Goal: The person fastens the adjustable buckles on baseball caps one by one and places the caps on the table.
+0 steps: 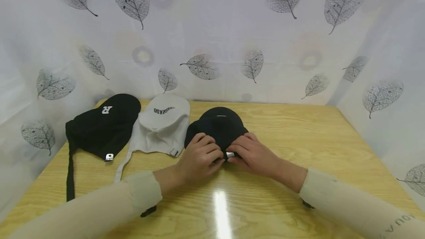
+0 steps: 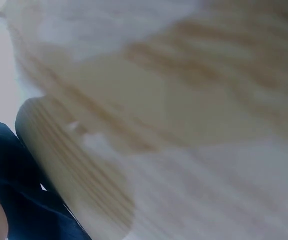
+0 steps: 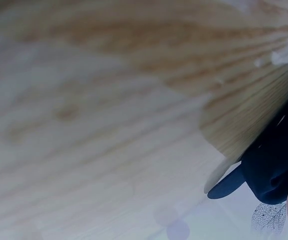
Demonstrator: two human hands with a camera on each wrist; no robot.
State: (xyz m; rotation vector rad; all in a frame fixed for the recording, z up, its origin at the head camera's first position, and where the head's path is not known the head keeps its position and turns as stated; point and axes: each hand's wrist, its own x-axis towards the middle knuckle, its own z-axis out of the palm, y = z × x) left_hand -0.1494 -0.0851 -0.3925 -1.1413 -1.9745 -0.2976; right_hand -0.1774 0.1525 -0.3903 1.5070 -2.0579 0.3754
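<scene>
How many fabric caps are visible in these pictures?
3: a black cap with white R, leftmost; a pale cap with dark lettering, middle; a dark cap with white line, rightmost, held by left hand and right hand.

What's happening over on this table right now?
A person's left hand and right hand are gripping the near edge of a dark cap on the wooden table. To the person's left, a pale cap with dark lettering and a black cap with a white R lie next to each other, each with a strap trailing toward the person.
</scene>
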